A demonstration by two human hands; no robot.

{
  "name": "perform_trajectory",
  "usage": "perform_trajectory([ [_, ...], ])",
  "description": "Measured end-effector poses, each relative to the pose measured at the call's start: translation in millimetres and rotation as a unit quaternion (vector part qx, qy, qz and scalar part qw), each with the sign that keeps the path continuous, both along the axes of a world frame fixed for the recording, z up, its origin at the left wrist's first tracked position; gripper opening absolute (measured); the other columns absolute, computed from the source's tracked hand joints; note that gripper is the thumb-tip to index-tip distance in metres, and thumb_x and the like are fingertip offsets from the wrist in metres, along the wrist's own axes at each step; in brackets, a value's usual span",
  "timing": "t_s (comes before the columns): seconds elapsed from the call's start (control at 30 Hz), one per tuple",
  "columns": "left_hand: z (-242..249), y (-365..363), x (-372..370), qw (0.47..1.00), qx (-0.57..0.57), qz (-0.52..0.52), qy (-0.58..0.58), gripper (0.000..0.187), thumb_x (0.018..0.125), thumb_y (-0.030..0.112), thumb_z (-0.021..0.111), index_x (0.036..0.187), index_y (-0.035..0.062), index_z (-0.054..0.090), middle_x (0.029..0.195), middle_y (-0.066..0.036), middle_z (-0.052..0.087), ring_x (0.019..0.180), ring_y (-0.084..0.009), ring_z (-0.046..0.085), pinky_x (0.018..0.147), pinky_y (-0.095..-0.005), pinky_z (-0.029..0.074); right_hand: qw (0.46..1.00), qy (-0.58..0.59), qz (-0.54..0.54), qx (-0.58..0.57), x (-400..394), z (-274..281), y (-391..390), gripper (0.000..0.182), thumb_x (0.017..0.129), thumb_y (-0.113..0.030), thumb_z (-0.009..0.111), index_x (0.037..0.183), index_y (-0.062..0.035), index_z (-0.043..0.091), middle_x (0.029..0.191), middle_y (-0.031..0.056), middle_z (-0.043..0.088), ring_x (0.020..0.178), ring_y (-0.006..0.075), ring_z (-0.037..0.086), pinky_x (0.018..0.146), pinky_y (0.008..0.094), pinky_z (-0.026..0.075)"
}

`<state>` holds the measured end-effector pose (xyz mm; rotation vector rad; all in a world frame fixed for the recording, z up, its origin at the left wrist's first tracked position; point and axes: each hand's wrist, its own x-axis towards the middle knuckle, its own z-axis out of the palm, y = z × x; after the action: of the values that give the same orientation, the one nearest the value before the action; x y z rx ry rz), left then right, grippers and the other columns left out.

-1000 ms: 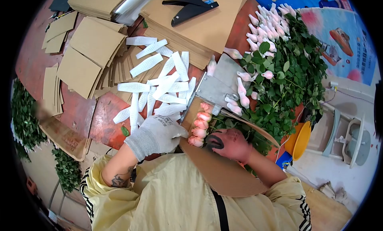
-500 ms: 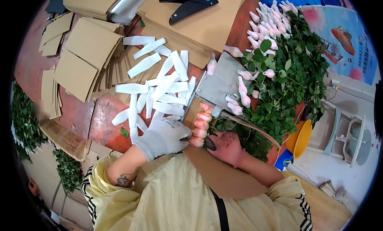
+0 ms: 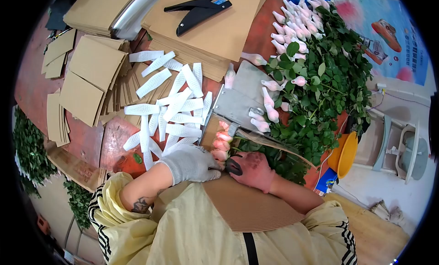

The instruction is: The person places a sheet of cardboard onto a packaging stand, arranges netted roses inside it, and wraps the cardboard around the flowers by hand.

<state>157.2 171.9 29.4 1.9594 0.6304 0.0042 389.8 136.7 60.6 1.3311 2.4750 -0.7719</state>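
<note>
The left hand (image 3: pixel 192 163), in a grey-white glove, has its fingers bent and close together at the lowest of the pink roses (image 3: pixel 222 145); whether they grip it, I cannot tell. The right hand (image 3: pixel 253 170), in a reddish glove, curls its fingers on the other side, its grip also unclear. The roses lie in a row, between and just beyond the fingers. Corrugated cardboard (image 3: pixel 254 205) spreads below both hands. The rose stems are mostly hidden.

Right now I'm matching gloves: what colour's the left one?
Left glove: light grey, clearest in head view.
</note>
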Motion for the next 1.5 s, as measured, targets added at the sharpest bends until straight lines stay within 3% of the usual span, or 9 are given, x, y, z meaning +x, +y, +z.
perform_trajectory([
  [0.33, 11, 4, 1, 0.999, 0.046, 0.008, -0.004, 0.026, 0.089, 0.041, 0.045, 0.101, 0.0199, 0.053, 0.082, -0.009, 0.066, 0.079, -0.0282, 0.065, 0.07, -0.043, 0.047, 0.994, 0.025, -0.016, 0.101, 3, 0, 5, 0.031, 0.068, -0.029, 0.07, 0.092, -0.0119, 0.061, 0.092, 0.0066, 0.059, 0.083, 0.0265, 0.059, 0.064, 0.0388, 0.047],
  [0.47, 10, 3, 0, 0.998, 0.021, 0.057, -0.001, 0.03, 0.086, 0.039, 0.049, 0.109, 0.0279, 0.065, 0.089, -0.007, 0.068, 0.076, -0.0258, 0.065, 0.071, -0.0378, 0.049, 0.976, -0.017, -0.059, 0.208, -4, -4, 14, 0.037, 0.069, -0.03, 0.07, 0.099, -0.0125, 0.061, 0.107, 0.0082, 0.057, 0.096, 0.0291, 0.056, 0.078, 0.0417, 0.045],
  [0.63, 14, 5, 1, 0.999, 0.027, 0.012, 0.046, 0.029, 0.09, 0.04, 0.044, 0.11, 0.0203, 0.051, 0.083, -0.011, 0.066, 0.078, -0.0306, 0.064, 0.07, -0.0438, 0.047, 0.972, -0.017, -0.001, 0.234, 6, -19, 15, 0.04, 0.07, -0.031, 0.069, 0.105, -0.0122, 0.061, 0.115, 0.0086, 0.056, 0.105, 0.0309, 0.053, 0.089, 0.0421, 0.041],
  [0.7, 26, 9, 0, 0.997, 0.022, 0.031, 0.067, 0.03, 0.09, 0.04, 0.045, 0.111, 0.0203, 0.053, 0.086, -0.011, 0.067, 0.08, -0.0297, 0.064, 0.072, -0.0428, 0.048, 0.991, -0.029, -0.046, 0.123, 2, -5, 21, 0.055, 0.078, -0.038, 0.061, 0.128, -0.0168, 0.049, 0.123, 0.0083, 0.054, 0.114, 0.029, 0.05, 0.095, 0.0432, 0.037],
  [0.83, 8, 2, 5, 0.993, -0.038, 0.101, 0.037, 0.032, 0.088, 0.039, 0.049, 0.112, 0.0198, 0.058, 0.093, -0.009, 0.068, 0.084, -0.0271, 0.065, 0.076, -0.0394, 0.049, 0.988, -0.016, -0.147, 0.055, 8, -4, 21, 0.054, 0.078, -0.04, 0.06, 0.125, -0.0148, 0.052, 0.123, 0.0077, 0.055, 0.113, 0.0287, 0.051, 0.095, 0.0416, 0.038],
  [1.03, 6, 3, 9, 0.993, 0.004, 0.117, 0.033, 0.035, 0.085, 0.037, 0.05, 0.115, 0.0212, 0.059, 0.091, -0.005, 0.069, 0.082, -0.0259, 0.066, 0.075, -0.0374, 0.05, 0.969, -0.063, -0.044, 0.237, 3, -16, 18, 0.054, 0.082, -0.043, 0.055, 0.123, -0.0089, 0.048, 0.117, 0.0106, 0.058, 0.108, 0.0294, 0.054, 0.092, 0.0422, 0.04],
  [1.13, 13, 9, 12, 0.988, 0.108, 0.061, 0.095, 0.04, 0.084, 0.034, 0.052, 0.12, 0.0185, 0.058, 0.096, -0.007, 0.068, 0.079, -0.027, 0.066, 0.07, -0.0383, 0.05, 0.983, -0.174, -0.028, 0.056, 9, -13, 14, 0.068, 0.08, -0.049, 0.054, 0.131, -0.0064, 0.041, 0.133, 0.0191, 0.046, 0.124, 0.0353, 0.042, 0.103, 0.0472, 0.03],
  [1.37, 70, 25, -35, 0.969, -0.08, 0.205, -0.108, 0.023, 0.081, 0.022, 0.063, 0.095, 0.004, 0.065, 0.075, -0.014, 0.063, 0.071, -0.0288, 0.061, 0.069, -0.0374, 0.048, 0.971, 0.11, -0.065, -0.202, 39, 119, 3, 0.07, 0.083, -0.045, 0.058, 0.136, -0.0047, 0.038, 0.135, 0.0185, 0.043, 0.123, 0.0334, 0.045, 0.105, 0.0416, 0.033],
  [1.5, 72, 61, -97, 0.886, 0.203, 0.414, 0.047, 0.043, 0.074, 0.021, 0.07, 0.112, 0.0031, 0.059, 0.102, -0.019, 0.061, 0.095, -0.031, 0.059, 0.082, -0.0405, 0.046, 0.9, 0.345, -0.18, -0.197, 81, 107, -28, 0.054, 0.076, -0.021, 0.068, 0.122, 0.0004, 0.051, 0.11, 0.016, 0.058, 0.099, 0.0299, 0.059, 0.09, 0.034, 0.045],
])
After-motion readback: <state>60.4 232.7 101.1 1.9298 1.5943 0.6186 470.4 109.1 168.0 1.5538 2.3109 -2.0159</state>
